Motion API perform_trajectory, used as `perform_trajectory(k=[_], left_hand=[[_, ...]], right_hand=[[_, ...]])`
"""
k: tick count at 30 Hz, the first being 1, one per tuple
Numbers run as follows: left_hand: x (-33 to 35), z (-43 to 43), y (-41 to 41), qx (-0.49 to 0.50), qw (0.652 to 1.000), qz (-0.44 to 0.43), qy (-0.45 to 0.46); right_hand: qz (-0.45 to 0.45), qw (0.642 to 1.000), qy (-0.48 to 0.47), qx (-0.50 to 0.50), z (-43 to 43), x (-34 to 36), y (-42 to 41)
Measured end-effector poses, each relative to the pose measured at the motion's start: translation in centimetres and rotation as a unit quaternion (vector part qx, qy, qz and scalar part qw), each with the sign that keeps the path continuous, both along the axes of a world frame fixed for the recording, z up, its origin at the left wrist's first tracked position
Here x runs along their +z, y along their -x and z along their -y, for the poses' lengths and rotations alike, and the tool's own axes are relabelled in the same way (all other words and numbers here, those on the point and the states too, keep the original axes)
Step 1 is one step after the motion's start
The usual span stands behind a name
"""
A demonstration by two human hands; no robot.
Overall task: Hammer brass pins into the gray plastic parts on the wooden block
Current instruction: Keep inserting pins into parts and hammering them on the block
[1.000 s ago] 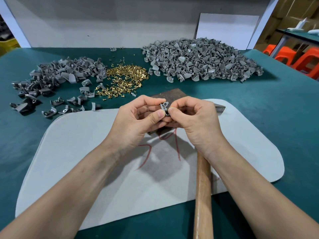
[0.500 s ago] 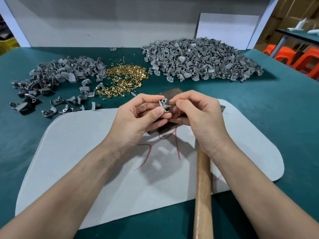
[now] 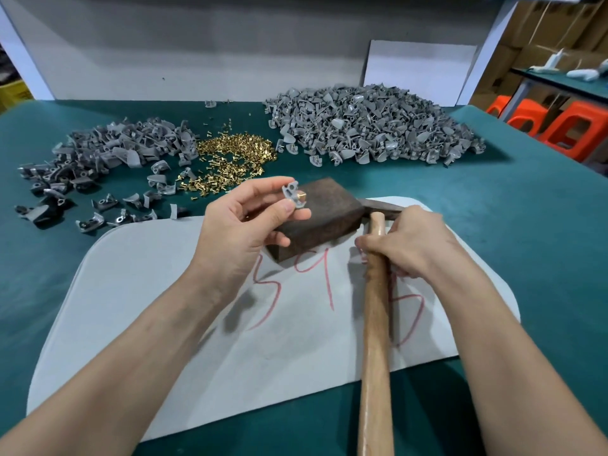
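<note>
The hammer's dark metal head [image 3: 368,203] is partly hidden behind the right hand [image 3: 408,240], whose grip curls round the wooden handle [image 3: 375,307] — cut off by the lower frame edge. The left hand [image 3: 243,222] pinches in its grip a small gray plastic part [image 3: 290,192] bearing a brass pin [image 3: 300,194], seen against the dark wooden block [image 3: 324,218] at its left end.

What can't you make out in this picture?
Head view:
Hammer head: partly hidden behind the right hand.
Hammer handle: end cut off by the bottom edge.
Brass pin in the gray part: too small to tell its depth.
Red writing: partly under the handle.
</note>
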State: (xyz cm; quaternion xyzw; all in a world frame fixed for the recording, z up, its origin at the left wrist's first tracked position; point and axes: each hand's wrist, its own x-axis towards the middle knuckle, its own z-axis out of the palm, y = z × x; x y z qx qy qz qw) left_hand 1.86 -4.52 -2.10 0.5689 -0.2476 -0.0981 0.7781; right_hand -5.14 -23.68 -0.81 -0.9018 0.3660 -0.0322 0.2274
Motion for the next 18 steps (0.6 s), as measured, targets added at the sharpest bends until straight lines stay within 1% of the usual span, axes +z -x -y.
perform_trajectory(k=[2, 3, 4, 5, 6, 7, 9, 11, 14, 16, 18], left_hand=[[-0.2, -0.2, -0.3, 0.051, 0.997, 0.046, -0.027], [-0.3, -0.4, -0.5, 0.072, 0.995, 0.059, -0.048], [-0.5, -0.5, -0.7, 0.088, 0.992, 0.059, -0.066], [-0.8, -0.6, -0.9, 0.098, 0.991, 0.052, -0.076], [-0.9, -0.6, -1.1, 0.102, 0.99, 0.045, -0.084], [-1.2, -0.6, -1.3, 0.101, 0.99, 0.038, -0.089], [-1.5, -0.4, -1.6, 0.106, 0.988, 0.033, -0.104], [-1.7, -0.4, -1.8, 0.131, 0.98, 0.04, -0.141], [-1.7, -0.5, -2.0, 0.154, 0.967, 0.061, -0.195], [-1.6, -0.5, -2.0, 0.154, 0.965, 0.063, -0.201], [-1.5, -0.5, -2.0, 0.155, 0.966, 0.064, -0.196]], right_hand=[[0.018, 1.0, -0.017, -0.015, -0.1, 0.1, 0.0], [0.048, 0.997, -0.053, -0.022, -0.2, 0.3, 0.0], [0.082, 0.989, -0.123, -0.029, -0.2, 0.6, 0.2], [0.11, 0.971, -0.211, -0.033, -0.1, 0.9, 0.4], [0.132, 0.951, -0.277, -0.031, 0.1, 1.2, 0.5], [0.147, 0.94, -0.307, -0.026, 0.3, 1.5, 0.7], [0.174, 0.937, -0.302, -0.032, 0.4, 1.8, 0.8], [0.212, 0.936, -0.278, -0.045, 0.4, 2.4, 1.0], [0.253, 0.925, -0.282, -0.008, 0.0, 4.2, 1.6], [0.226, 0.938, -0.257, 0.059, -1.1, 5.6, 1.8], [0.18, 0.956, -0.192, 0.13, -3.0, 6.6, 1.2]])
